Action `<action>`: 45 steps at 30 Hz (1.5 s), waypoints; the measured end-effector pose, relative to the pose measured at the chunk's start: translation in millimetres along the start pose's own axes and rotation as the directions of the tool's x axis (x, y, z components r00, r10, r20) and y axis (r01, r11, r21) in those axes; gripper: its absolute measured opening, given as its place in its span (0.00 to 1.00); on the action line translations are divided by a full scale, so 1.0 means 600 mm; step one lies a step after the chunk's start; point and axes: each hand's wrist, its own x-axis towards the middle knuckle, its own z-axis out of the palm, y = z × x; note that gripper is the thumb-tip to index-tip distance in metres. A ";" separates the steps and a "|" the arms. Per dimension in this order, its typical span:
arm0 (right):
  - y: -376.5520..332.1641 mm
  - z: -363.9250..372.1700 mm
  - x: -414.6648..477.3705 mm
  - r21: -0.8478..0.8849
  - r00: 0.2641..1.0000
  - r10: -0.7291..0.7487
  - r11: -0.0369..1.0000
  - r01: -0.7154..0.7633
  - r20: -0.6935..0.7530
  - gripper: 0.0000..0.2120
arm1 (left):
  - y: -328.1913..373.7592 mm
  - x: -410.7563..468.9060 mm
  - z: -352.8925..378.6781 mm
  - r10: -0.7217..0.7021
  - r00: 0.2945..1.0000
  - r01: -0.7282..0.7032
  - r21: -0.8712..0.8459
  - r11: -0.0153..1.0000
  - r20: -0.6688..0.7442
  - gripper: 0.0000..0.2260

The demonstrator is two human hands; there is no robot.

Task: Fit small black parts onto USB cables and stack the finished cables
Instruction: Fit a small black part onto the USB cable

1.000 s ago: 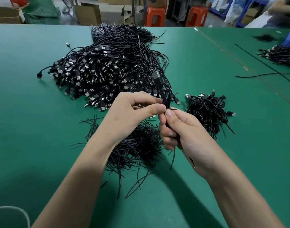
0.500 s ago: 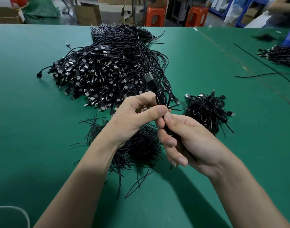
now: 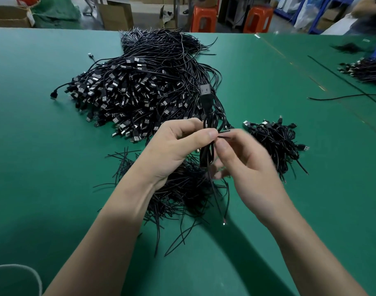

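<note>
Left hand (image 3: 174,146) fingers pinch the folded USB cable (image 3: 204,91) over the middle of the surface (image 3: 44,167), black tie (image 3: 224,131) ends poking out. Right hand (image 3: 249,165) blurred, can't tell its grip. Risk: loose twist, coil springs open on the finished stack (image 3: 274,142) toward the right edge.

Your left hand (image 3: 178,146) and right hand (image 3: 246,165) meet above the table (image 3: 44,167), the USB cable (image 3: 206,116) pinched between them with its plug rising beyond your fingertips. Under both hands lies a scatter of thin strands (image 3: 182,189). Beyond your left hand sits the big heap of cables (image 3: 140,92). Just right of your right hand lies the small stack (image 3: 274,139). Well beyond it to the right lie a loose cable (image 3: 342,96) and another heap (image 3: 368,70).
</note>
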 end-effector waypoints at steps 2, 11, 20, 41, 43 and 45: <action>0.006 -0.015 0.002 -0.318 0.956 -0.269 0.922 0.222 -0.113 0.08 | 0.006 -0.001 -0.004 -0.041 0.999 0.039 0.075 0.996 0.027 0.13; 0.010 -0.046 0.022 -0.611 0.730 -0.671 0.526 0.592 0.130 0.06 | 0.013 -0.005 0.000 -0.275 0.954 0.247 0.205 0.947 0.118 0.10; 0.000 -0.005 0.006 0.151 0.945 -0.165 0.965 0.213 -0.281 0.09 | 0.003 0.000 0.015 0.075 0.997 -0.066 0.271 0.960 -0.023 0.09; -0.006 0.005 0.012 0.590 0.956 0.256 0.798 -0.125 -0.144 0.07 | 0.008 -0.001 0.013 0.212 0.975 -0.187 0.264 0.946 -0.070 0.24; -0.005 0.004 0.016 0.621 0.950 0.287 0.769 -0.152 -0.122 0.06 | 0.007 -0.001 0.014 0.260 0.964 -0.218 0.385 0.897 -0.062 0.23; -0.002 0.003 0.020 0.648 0.939 0.321 0.743 -0.171 -0.121 0.06 | 0.008 -0.001 0.015 0.367 0.930 -0.304 0.516 0.801 -0.022 0.17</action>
